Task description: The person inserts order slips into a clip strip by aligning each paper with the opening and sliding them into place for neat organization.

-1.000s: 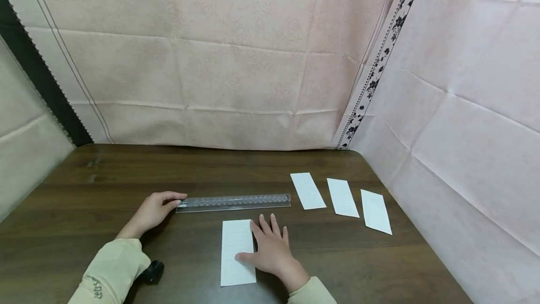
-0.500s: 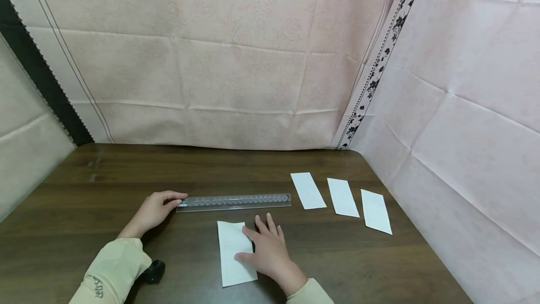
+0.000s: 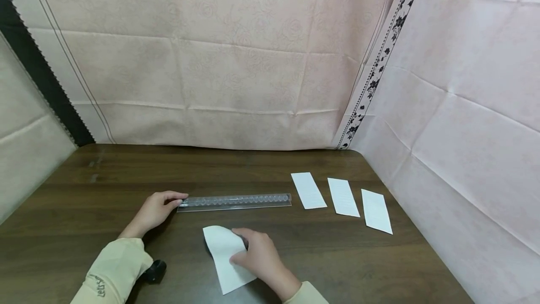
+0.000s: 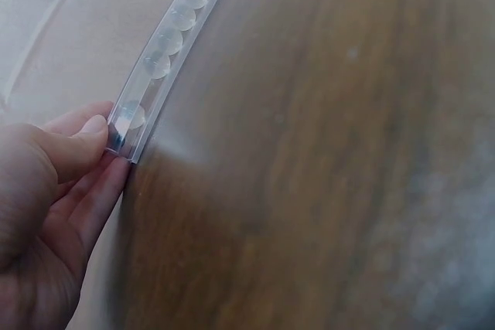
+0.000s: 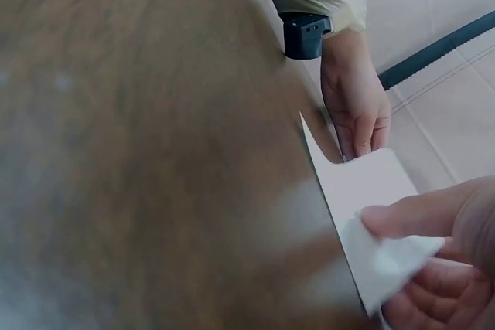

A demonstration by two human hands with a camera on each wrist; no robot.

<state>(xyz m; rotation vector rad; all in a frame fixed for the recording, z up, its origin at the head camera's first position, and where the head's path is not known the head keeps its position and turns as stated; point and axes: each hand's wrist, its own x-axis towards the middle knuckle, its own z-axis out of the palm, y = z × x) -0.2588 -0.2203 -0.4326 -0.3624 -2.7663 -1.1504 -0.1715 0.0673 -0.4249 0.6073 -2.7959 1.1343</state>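
Observation:
My left hand (image 3: pixel 153 211) pinches the left end of a long clear plastic strip (image 3: pixel 236 202) that lies across the table. In the left wrist view the thumb is on top of the strip (image 4: pixel 158 63) and the fingers are under its end; clear round domes run along it in a row. With thumb and fingers, my right hand (image 3: pixel 263 257) pinches the right side of a white paper slip (image 3: pixel 228 257). That slip is bent, its far left corner curling up off the table. In the right wrist view the thumb presses on the face of the slip (image 5: pixel 363 191), with fingers behind it.
Three more white paper slips, a left one (image 3: pixel 309 190), a middle one (image 3: pixel 343 197) and a right one (image 3: pixel 377 211), lie in a row on the wooden table (image 3: pixel 337 262). Pale cloth (image 3: pixel 240 60) hangs behind the table. A black device (image 3: pixel 155 272) is on the left wrist.
The right hand's fingers have gone from spread over the slip to gripping it. The slip has shifted left, turned and bent upward. My left hand and the plastic strip stay in place.

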